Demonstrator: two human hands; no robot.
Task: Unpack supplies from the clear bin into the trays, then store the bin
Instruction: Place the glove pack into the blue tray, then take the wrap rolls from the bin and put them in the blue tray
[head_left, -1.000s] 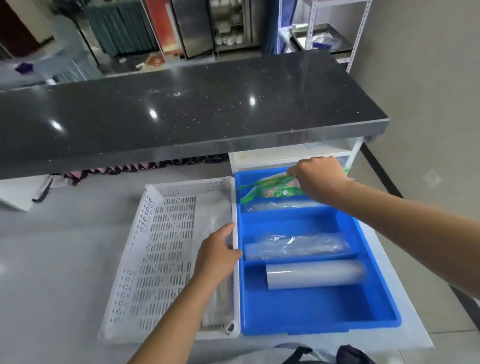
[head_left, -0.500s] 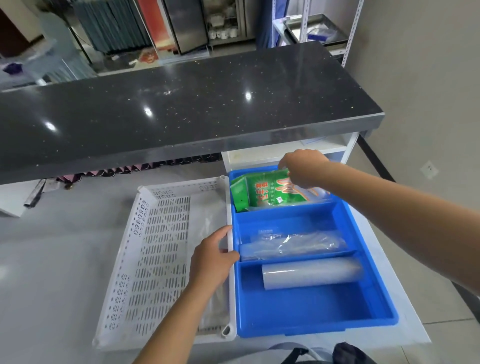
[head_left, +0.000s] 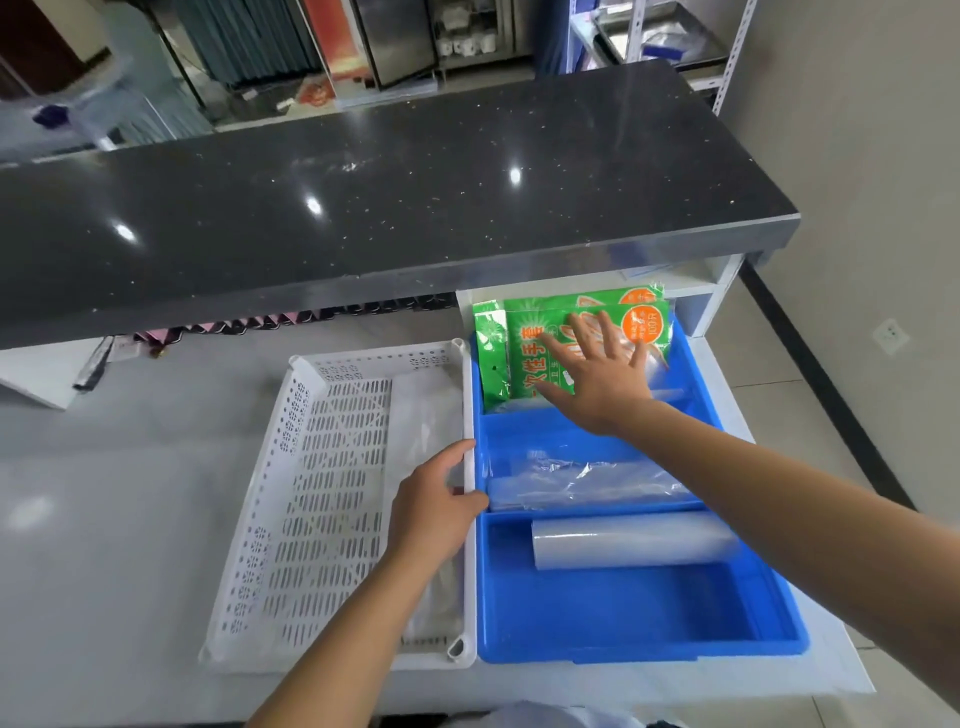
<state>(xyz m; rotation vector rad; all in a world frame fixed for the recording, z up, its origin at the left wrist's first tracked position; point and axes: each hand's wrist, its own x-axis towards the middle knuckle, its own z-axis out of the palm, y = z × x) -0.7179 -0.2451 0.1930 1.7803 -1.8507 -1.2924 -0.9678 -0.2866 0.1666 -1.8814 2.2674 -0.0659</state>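
A blue divided tray (head_left: 613, 618) sits on the white table, with a white perforated tray (head_left: 322, 499) touching its left side. Green glove packets (head_left: 524, 343) lean in the blue tray's far compartment. My right hand (head_left: 597, 374) lies flat on them with fingers spread. A crumpled clear plastic pack (head_left: 576, 483) fills the middle compartment, and a clear roll (head_left: 634, 540) lies in the near one. My left hand (head_left: 436, 514) grips the white tray's right rim. A clear plastic sheet (head_left: 426, 415) lies inside the white tray. No clear bin is in view.
A black speckled counter (head_left: 389, 192) overhangs the far ends of both trays. Under it at the right is a white shelf (head_left: 696, 296). The table's right edge runs close to the blue tray, beside a grey tiled floor (head_left: 831, 364).
My right hand set the green packets upright in the far compartment, let go of them and now presses flat on them. My left hand stayed on the white tray's rim.
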